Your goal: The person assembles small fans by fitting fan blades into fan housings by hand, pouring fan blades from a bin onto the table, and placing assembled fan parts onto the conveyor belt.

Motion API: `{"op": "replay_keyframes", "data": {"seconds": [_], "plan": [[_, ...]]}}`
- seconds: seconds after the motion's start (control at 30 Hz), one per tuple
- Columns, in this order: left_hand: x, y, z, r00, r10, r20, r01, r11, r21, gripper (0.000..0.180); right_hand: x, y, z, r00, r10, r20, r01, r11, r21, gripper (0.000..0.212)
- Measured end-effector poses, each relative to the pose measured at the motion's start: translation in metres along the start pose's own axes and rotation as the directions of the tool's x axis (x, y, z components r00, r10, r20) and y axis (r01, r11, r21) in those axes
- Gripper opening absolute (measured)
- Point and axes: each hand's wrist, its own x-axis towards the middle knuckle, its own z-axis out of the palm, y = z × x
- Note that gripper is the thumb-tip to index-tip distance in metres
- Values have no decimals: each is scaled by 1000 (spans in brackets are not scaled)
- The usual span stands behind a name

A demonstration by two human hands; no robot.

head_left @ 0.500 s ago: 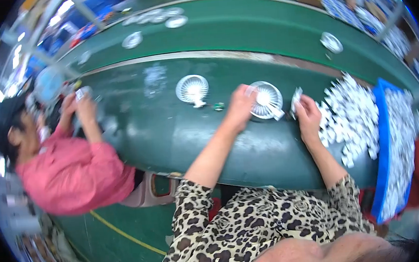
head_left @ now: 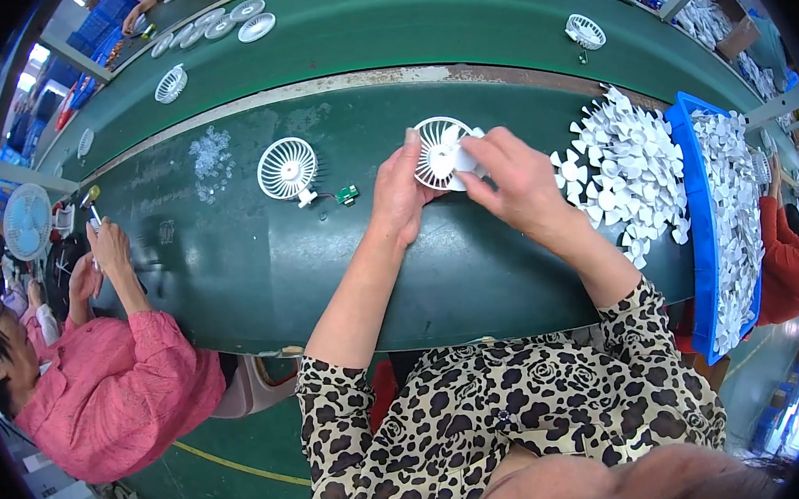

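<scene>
My left hand (head_left: 401, 191) grips the side of a round white fan housing (head_left: 432, 158) with radial slats, held just above the green workbench. A white fan blade (head_left: 464, 162) is pinched in my right hand (head_left: 512, 177), over the right part of that housing; whether it sits on the centre is hidden by my fingers. To the left lies a second fan housing (head_left: 287, 169), with a small green circuit board (head_left: 346, 195) wired to it. Right of my hands spreads a heap of loose white fan blades (head_left: 635, 170).
A blue bin (head_left: 701, 226) full of white blades stands at the bench's right end. Small clear pieces (head_left: 211, 159) lie at the left. Beyond a low ledge, a green belt (head_left: 420, 32) carries several housings. A co-worker in pink (head_left: 124, 384) sits at left.
My right hand has come left from beside the heap, bringing the blade to the housing. My left hand now holds the housing up by its side. The whole view has shifted.
</scene>
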Motion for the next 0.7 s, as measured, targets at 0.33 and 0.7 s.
{"op": "replay_keyframes", "data": {"seconds": [0.33, 0.7], "plan": [[5, -8, -1, 971, 240, -14, -226, 933, 281, 29, 5, 16, 26, 993, 82, 82, -87, 995, 58, 34], [-11, -19, -2, 888, 419, 189, -413, 548, 727, 29, 7, 52, 9, 885, 110, 452, -310, 864, 397, 39]]}}
